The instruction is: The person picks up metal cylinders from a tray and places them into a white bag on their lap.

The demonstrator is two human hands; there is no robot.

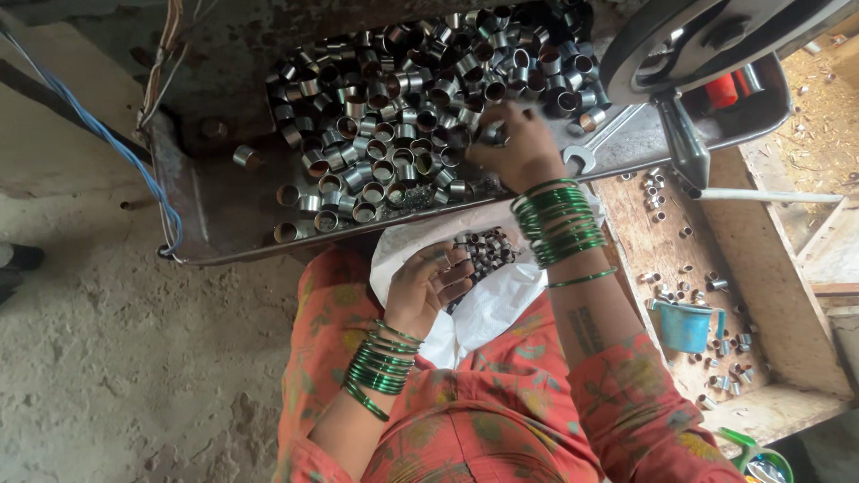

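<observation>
The right hand (519,148) reaches forward with fingers curled down onto the heap of short metal ring bushings (403,116), its fingertips pinched on one small bushing (492,134) at the near edge of the heap. The bushings are short open cylinders of dull silver and brownish metal, some lying on their sides and some standing on end, piled thick across the dark metal tray (215,215) that serves as the table. A few strays lie apart toward the tray's left side. The right wrist carries a stack of green bangles (559,224), and the forearm runs back toward the body, crossing the tray's near rim.

The left hand (428,286) rests lower, close to the lap, palm turned up and fingers loosely bent around the edge of a white plastic bag (483,304). A small cluster of collected bushings (488,250) sits in the bag's mouth, just beside the fingertips. The left wrist also wears green bangles (380,362).

An open-ended spanner (591,152) lies on the tray just right of the right hand. Further right, a wooden box (769,295) holds scattered bushings and a blue plastic mug (684,326).
</observation>
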